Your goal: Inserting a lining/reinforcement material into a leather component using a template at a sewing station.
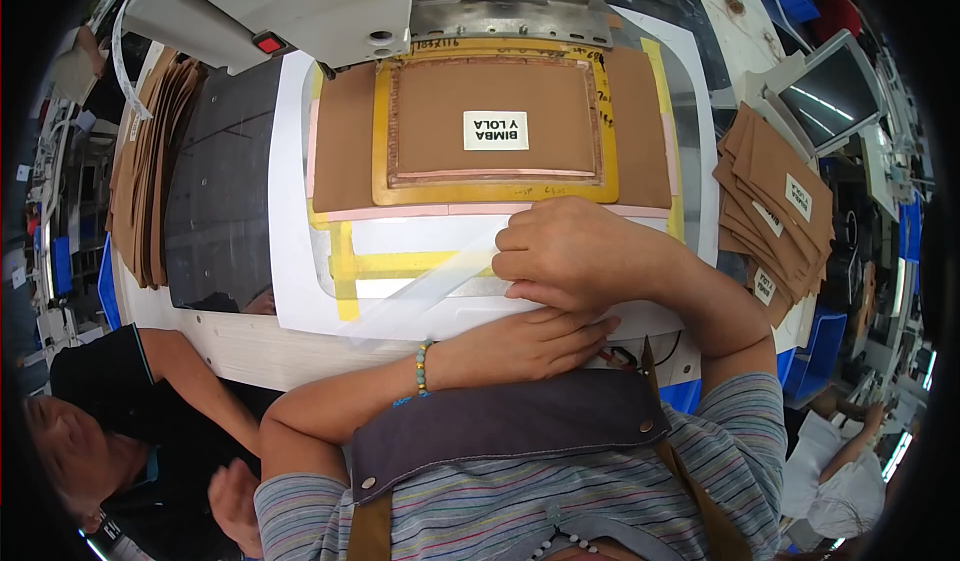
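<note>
My right hand (pixel 575 251) is closed, knuckles up, just in front of the sewing machine's work area. From its fingers a clear plastic strip (pixel 430 286) slants down to the left over a white sheet (pixel 300 291). Below it, my left hand (pixel 525 346) lies with fingers stretched out, holding nothing, close under my right wrist. Ahead of both hands a brown panel (pixel 345 141) with a white printed label (pixel 496 130) lies flat. A yellow rectangular frame (pixel 382 126) rests on the panel. Pink strips (pixel 450 210) run along the panel's near edge, and yellow tape (pixel 345 271) marks the sheet.
The white machine head (pixel 270 11) overhangs the far left, beside a metal clamp bracket (pixel 510 21). Stacked brown panels stand left (pixel 150 171) and right (pixel 775 201). A screen (pixel 830 91) sits at far right. A co-worker in black (pixel 130 441) is close on my left.
</note>
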Demonstrator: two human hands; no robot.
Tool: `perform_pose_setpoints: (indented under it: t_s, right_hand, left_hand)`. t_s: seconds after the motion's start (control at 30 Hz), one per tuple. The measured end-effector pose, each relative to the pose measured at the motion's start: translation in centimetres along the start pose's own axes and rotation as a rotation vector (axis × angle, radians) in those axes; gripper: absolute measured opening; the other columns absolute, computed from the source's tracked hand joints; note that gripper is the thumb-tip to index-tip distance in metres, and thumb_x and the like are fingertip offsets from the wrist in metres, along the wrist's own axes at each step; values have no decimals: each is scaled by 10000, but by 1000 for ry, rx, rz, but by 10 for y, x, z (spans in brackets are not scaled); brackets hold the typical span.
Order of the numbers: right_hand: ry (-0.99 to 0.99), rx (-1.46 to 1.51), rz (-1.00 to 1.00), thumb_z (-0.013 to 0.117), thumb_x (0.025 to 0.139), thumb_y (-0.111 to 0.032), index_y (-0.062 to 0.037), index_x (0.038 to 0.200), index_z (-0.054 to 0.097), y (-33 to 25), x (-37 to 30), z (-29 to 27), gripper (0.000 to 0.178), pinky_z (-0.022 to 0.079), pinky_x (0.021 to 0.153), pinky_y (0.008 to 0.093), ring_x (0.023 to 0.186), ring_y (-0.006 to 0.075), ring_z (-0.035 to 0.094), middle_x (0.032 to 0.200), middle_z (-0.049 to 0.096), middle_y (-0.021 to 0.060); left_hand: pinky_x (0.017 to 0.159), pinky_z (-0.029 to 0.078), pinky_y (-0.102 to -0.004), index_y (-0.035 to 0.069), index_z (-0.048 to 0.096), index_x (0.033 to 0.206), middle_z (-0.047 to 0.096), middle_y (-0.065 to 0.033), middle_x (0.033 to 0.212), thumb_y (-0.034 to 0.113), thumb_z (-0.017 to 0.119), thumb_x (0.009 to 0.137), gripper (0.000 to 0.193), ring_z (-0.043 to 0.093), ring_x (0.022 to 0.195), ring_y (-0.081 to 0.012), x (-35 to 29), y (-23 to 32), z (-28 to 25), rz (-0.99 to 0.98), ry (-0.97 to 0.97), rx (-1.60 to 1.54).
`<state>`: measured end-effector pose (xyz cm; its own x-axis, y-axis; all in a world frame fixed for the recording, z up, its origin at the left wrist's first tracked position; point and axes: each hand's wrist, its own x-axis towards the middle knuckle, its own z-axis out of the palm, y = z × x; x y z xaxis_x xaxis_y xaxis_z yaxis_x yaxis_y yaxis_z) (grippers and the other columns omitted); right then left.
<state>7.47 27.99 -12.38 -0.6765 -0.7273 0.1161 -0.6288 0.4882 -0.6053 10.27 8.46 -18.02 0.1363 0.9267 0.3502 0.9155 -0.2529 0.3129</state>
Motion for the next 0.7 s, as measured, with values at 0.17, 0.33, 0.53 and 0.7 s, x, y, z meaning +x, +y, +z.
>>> perform_pose_setpoints:
  t_s: [0.17,0.33,0.53,0.7]
  right_hand:
    - [-7,-2,2,760,853,-225,-68,834,639,0,0,0,200,526,711,427,804,304,644,822,624,84]
    - [-26,-8,14,762,852,-228,-69,833,633,-1,1,0,206,527,715,430,808,304,644,825,624,83]
    - [-7,-51,-5,751,864,-232,-70,842,626,-1,0,0,206,528,728,428,833,306,644,845,623,85]
    - [-29,-55,7,738,881,-242,-70,854,637,0,-1,0,201,530,734,431,836,307,648,852,632,86]
  left_hand:
    - [1226,406,-439,-22,573,1414,455,-167,1623,125,590,933,504,456,1492,-312,0,1,-1,-4,10,-3]
    - [1211,417,-441,-20,582,1403,461,-166,1621,127,598,935,491,473,1479,-311,0,1,-2,-7,27,1]
    - [1176,444,-442,-21,591,1391,463,-165,1619,119,601,937,476,517,1431,-310,0,-6,-14,-51,10,-139]
    - [1154,465,-441,-17,598,1380,477,-153,1612,118,612,922,478,534,1414,-310,5,-5,-16,-42,36,-56]
